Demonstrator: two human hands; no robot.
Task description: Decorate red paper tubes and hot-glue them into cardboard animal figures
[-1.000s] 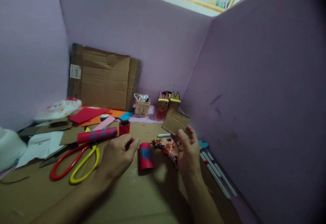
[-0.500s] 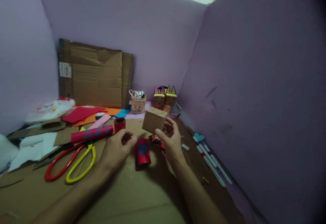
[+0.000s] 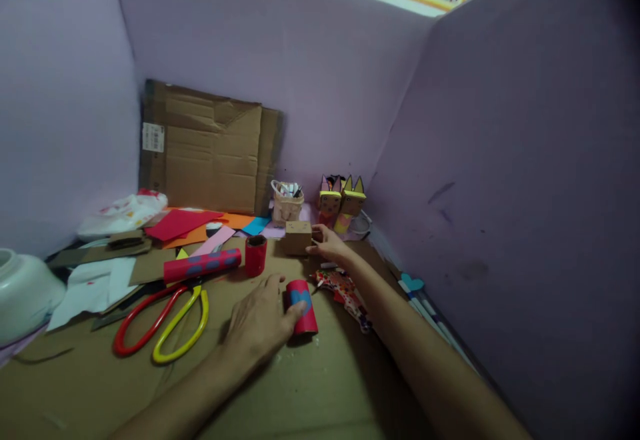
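Observation:
A small cardboard box rests near the back of the cardboard-covered table, with the fingers of my right hand at its right side. My left hand is spread beside a red tube with a blue heart, its thumb over the tube's left part; whether it presses on it is unclear. Behind my left hand a short red tube stands upright. Under my right forearm lies a patterned red and white piece.
Red-and-yellow-handled scissors, a long red tube and coloured paper lie left. A white bowl sits far left. At the back are a basket, two cat-eared figures and leaning cardboard. Markers line the right wall.
My right hand has carried the small box away from me and lowered it to the table. My left hand has moved right to the heart tube. The view has shifted slightly.

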